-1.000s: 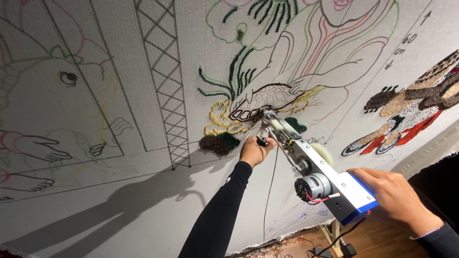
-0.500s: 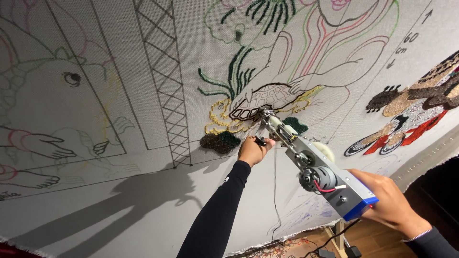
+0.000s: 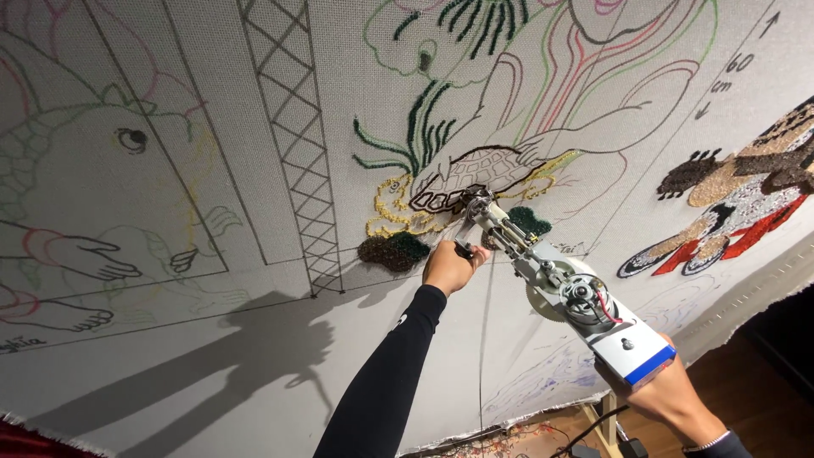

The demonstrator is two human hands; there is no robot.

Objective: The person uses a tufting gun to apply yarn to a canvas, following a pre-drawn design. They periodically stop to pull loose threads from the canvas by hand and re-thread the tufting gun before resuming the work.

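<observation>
Pressing its tip against the cloth [image 3: 254, 356] at the turtle outline [image 3: 475, 174], the tufting gun [image 3: 555, 284] slants from centre toward five o'clock; the left hand [image 3: 449, 267] is clenched on its front handle at the gun's nine o'clock; the right hand [image 3: 670, 399] grasps its rear grip below the blue base.

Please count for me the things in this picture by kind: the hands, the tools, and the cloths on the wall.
Hands: 2, left hand and right hand
Tufting guns: 1, tufting gun
Backing cloths with drawn designs: 1, cloth
Total: 4
</observation>
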